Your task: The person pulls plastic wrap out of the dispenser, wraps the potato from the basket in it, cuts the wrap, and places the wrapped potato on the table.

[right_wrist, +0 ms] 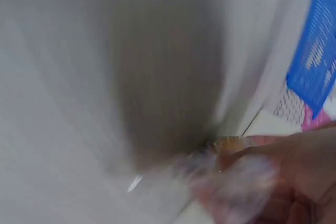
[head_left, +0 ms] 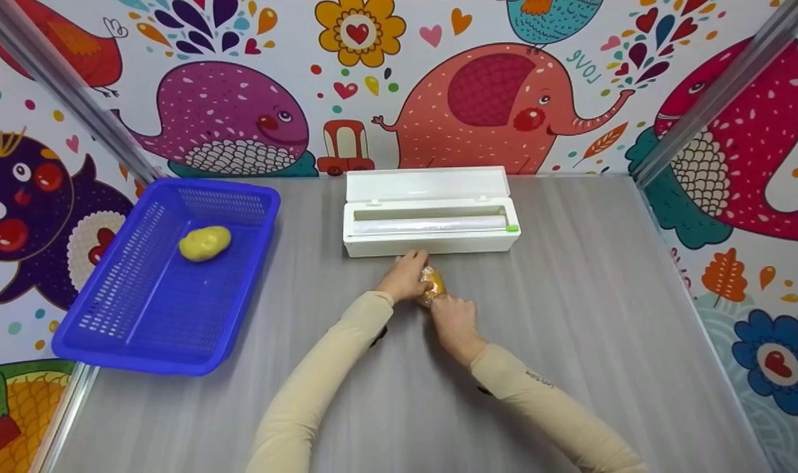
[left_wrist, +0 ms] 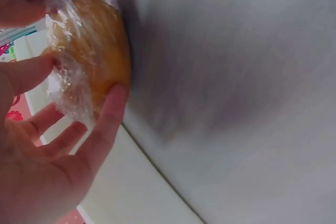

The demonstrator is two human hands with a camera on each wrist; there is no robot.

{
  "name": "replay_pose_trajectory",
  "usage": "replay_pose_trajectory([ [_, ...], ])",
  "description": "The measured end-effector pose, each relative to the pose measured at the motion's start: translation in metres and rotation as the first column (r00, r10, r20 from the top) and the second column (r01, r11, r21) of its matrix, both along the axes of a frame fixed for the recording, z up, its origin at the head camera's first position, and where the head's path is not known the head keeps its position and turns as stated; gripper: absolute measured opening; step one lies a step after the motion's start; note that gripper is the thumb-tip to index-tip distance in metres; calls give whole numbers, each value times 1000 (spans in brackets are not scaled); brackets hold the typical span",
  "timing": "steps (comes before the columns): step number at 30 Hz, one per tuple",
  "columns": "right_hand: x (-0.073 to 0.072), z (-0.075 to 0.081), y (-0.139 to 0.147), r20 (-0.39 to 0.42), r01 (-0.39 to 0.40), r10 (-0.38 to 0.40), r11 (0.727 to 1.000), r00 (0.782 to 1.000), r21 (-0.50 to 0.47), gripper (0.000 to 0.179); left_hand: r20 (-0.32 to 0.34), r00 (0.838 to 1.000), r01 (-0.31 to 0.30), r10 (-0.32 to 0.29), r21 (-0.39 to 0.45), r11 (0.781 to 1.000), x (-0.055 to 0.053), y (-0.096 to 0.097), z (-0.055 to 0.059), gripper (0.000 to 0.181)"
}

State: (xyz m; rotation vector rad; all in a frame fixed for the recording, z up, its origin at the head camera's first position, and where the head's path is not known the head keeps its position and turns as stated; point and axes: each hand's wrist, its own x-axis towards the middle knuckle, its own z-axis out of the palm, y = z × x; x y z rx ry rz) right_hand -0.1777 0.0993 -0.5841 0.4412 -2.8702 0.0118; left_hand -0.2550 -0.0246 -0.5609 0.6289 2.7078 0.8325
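Note:
A yellow-brown potato point(head_left: 436, 281) wrapped in clear cling film point(left_wrist: 71, 90) lies between the two hands, just in front of the cling film dispenser point(head_left: 431, 244). My left hand point(head_left: 404, 277) holds the potato from its left side, thumb and fingers spread round it in the left wrist view. From the near right, my right hand point(head_left: 456, 326) pinches loose film at the potato's other end. In the right wrist view that film is blurred, and the fingers hide most of the potato. The dispenser's lid point(head_left: 427, 184) stands raised, showing the film roll point(head_left: 428, 225) inside.
A blue plastic basket point(head_left: 238, 335) stands at the left with one bare potato point(head_left: 205, 244) in it. Patterned panels point(head_left: 346, 98) with metal posts border the grey table point(head_left: 589, 282) at the back and sides.

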Motion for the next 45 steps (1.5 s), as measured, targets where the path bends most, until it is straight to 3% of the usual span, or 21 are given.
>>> replay_pose_trajectory([
  [3, -7, 5, 14, 143, -21, 52, 978, 988, -210, 20, 16, 1000, -12, 12, 7, 1000, 0, 0, -1, 41],
  [6, -15, 8, 27, 309, 38, 111, 897, 945, -440, 20, 15, 1000, -10, 10, 19, 1000, 1, 0, -2, 42],
  [9, -21, 7, 38, 479, 177, 194, 761, 856, -624, 19, 24, 1000, -13, 12, 19, 1000, 2, 0, -2, 44],
  [11, -24, 4, 43, 574, 297, 245, 662, 782, -688, 19, 38, 999, -14, 14, 20, 1000, 3, 0, -1, 44],
  [15, -28, -2, 52, 680, 537, 333, 429, 653, -726, 16, 44, 999, -6, 4, 38, 999, 1, 1, 0, 43],
  [18, -29, -6, 56, 722, 695, 410, 246, 558, -676, 10, 50, 999, -5, 3, 49, 999, 1, 1, 0, 42],
  [19, -30, -6, 57, 735, 736, 427, 202, 527, -646, 8, 54, 999, -5, 2, 49, 999, 1, 1, 0, 41],
  [21, -30, -6, 59, 757, 798, 450, 144, 474, -586, 8, 57, 998, -4, 2, 45, 999, 0, 1, 0, 41],
  [23, -30, -5, 60, 768, 826, 464, 125, 441, -550, 10, 58, 998, 2, -4, 44, 999, -1, 0, -2, 40],
  [26, -30, -5, 62, 768, 843, 477, 97, 427, -529, 11, 57, 998, 12, -14, 46, 999, -1, -1, -4, 39],
  [30, -30, -7, 62, 731, 848, 520, 24, 441, -529, 12, 51, 998, 28, -31, 61, 998, 0, -2, -6, 38],
  [34, -31, -5, 58, 686, 835, 565, -11, 459, -550, 23, 33, 999, 38, -41, 63, 997, 1, -3, -6, 37],
  [41, -33, 1, 47, 690, 811, 485, -74, 538, -580, 11, 31, 998, 62, -63, 29, 998, 0, -1, -5, 41],
  [45, -32, 6, 42, 698, 791, 421, -87, 580, -605, 23, 21, 998, 66, -67, 20, 998, 0, 0, -5, 41],
])
